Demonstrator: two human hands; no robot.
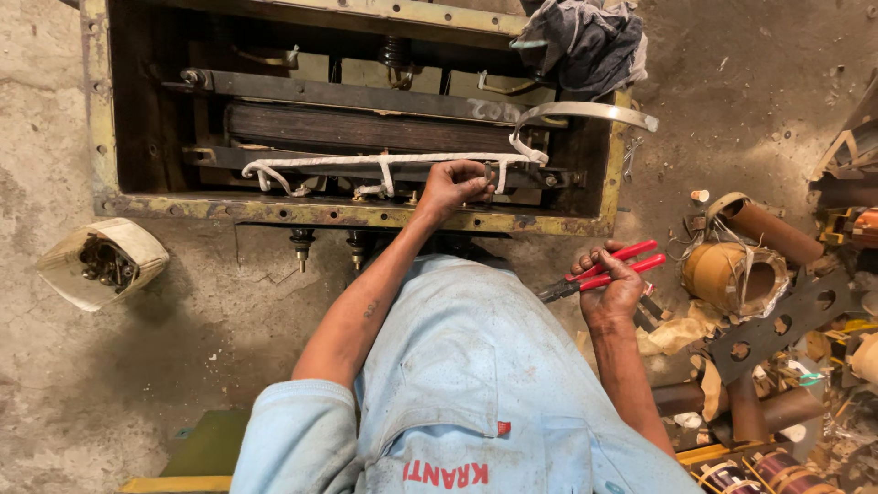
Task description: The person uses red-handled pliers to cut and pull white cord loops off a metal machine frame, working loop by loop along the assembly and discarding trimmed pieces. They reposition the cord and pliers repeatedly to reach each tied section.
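**Red-handled pliers held back while the left hand works at the white tape**

Head view: Red plastic grips mark the pliers [599,273], which the right hand [611,291] holds beside the person's body, fingers wrapped round both handles, the dark nose pointing left toward the pale blue shirt. They are well apart from the work. The left hand [455,186] reaches forward over the near rim of the yellow metal tank [366,216], its fingers closed together on something small at the dark clamp bar, just beside the right end of the white tape [384,165] that runs along that bar; what exactly is pinched I cannot tell.

My reading is that the hand is holding or loosening a fastening at the tape's end, with the tool waiting. A next move would call for bringing the pliers' nose over the rim and down into the narrow gap by the left fingers, without nipping them.

Room is tight there: the tank rim lies close under the left wrist, a curved metal strap [585,112] arches just to the right, and a dark rag [581,37] hangs on the far corner. Right of the tank, the floor is crowded with brown tubes [768,233] and scrap. On the left lies a white bag of bolts [102,261], well apart.
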